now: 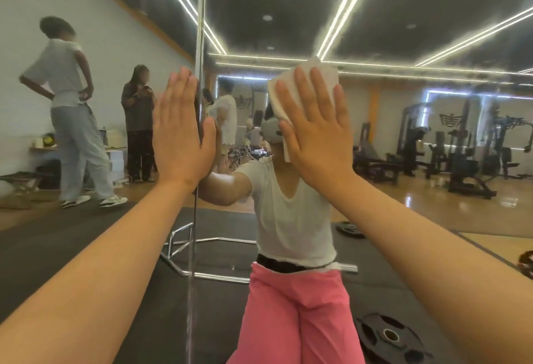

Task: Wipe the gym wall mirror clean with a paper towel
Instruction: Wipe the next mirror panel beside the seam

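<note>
Closest to the camera, both bare forearms reach up from the bottom corners toward mid-frame. Left hand (180,130), centre-left, is flat w/ fingers straight and together, holding nothing, palm on the glass right by the vertical seam (200,81) between panels; looks like a brace. Right hand (314,130), centre, has fingers spread wide, pressing a folded white paper towel (310,81) flat against the mirror (403,32); towel edges stick out above the fingertips and below the thumb side.

Towel should handle light, soft and limp, prob. easy to tear or bunch if dragged hard, so best kept folded and pinned under a flat palm, not pinched at a corner. Glass is stiff, slick; even pressure is the safer bet.

Farther back in the reflection: dark floor mat, weight plates (389,335) lower right, gym machines (461,147) at right. Two people (72,109) stand at left.
</note>
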